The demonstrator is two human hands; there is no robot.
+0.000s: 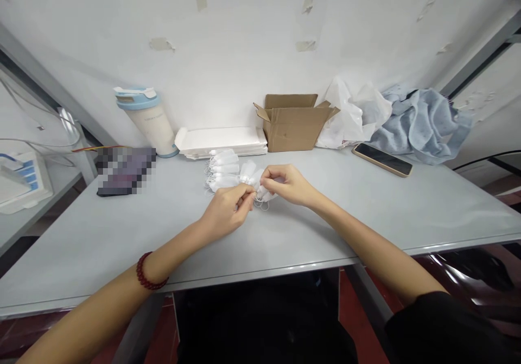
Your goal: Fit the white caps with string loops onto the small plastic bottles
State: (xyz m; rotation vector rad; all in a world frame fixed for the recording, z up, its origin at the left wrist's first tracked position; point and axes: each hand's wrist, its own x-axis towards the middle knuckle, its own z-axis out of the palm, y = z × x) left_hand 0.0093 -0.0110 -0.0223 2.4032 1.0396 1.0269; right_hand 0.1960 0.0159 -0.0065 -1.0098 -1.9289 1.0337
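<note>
My left hand (230,209) is closed in a pinch at the middle of the table, its fingertips on a thin white string. Close beside it, my right hand (287,184) pinches a small white piece, mostly hidden behind the fingers. Looped strings (261,204) hang down between the two hands onto the tabletop. Just left of the hands lies a row of small white pieces (223,170) with thin strings, packed together; they look like tags or little pouches, too small to tell. A few more white pieces (248,173) fan out right behind my fingers.
Along the wall stand a cream tumbler (148,122) with a blue lid, a stack of white envelopes or flat boxes (223,140), an open cardboard box (293,129) and a white plastic bag (350,114). Blue cloth (423,122) and a phone (382,159) lie at right.
</note>
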